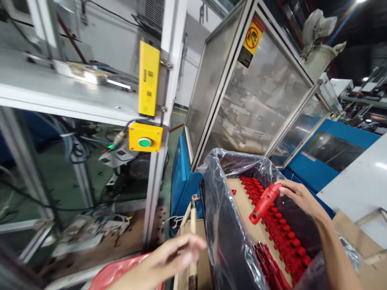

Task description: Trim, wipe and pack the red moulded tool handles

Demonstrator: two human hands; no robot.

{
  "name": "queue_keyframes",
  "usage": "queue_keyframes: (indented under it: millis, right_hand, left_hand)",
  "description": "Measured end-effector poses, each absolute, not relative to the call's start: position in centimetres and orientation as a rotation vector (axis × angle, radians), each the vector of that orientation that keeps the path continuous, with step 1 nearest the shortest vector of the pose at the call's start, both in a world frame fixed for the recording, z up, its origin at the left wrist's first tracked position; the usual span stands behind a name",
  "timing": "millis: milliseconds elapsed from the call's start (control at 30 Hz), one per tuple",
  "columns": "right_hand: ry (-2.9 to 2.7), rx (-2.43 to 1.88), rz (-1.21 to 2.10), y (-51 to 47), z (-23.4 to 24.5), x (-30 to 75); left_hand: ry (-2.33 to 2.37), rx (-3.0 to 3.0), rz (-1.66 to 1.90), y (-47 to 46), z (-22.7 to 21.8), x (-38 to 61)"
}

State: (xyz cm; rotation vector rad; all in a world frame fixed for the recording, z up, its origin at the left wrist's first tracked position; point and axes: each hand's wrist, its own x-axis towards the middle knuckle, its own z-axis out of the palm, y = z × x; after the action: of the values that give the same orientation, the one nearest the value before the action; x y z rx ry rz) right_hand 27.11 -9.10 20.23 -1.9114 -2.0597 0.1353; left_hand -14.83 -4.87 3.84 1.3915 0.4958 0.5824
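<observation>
My right hand (294, 194) grips one end of a red cylindrical plastic part (266, 202), holding it tilted over a box lined with a clear plastic bag (225, 219). Inside the box, a long row of similar red parts (286, 237) lies on a brown cardboard sheet (242, 209). A few more red pieces (269, 266) lie along the near side of that sheet. My left hand (178, 255) is left of the box, fingers loosely apart and slightly blurred, with nothing visible in it.
A metal frame post (157, 177) on the left carries a yellow box with a green button (145, 137) and a yellow light-curtain-like unit (148, 78). Behind the box stands a blue machine (181, 173) with clear guard panels (242, 104). A red container (121, 272) sits low at left.
</observation>
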Motion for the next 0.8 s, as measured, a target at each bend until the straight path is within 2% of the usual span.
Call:
queue_keyframes:
  millis: [167,300,567,800]
  right_hand:
    - [-2.021,-1.51,0.25,-9.4,21.9,20.1]
    - [-2.122,-1.394,0.298,-8.5,22.0,16.4]
    - [-2.233,-1.243,0.434,-5.2,21.3,11.4]
    - [-2.315,-1.195,0.42,-3.5,21.6,7.5]
  left_hand:
    - [0.377,1.244,0.833,-2.9,7.3,-8.5]
    - [0.198,1.08,0.772,-3.5,8.2,-6.2]
    - [0.087,0.766,0.745,-4.7,7.1,-8.2]
    - [0.154,0.821,0.816,-3.2,6.5,-12.1]
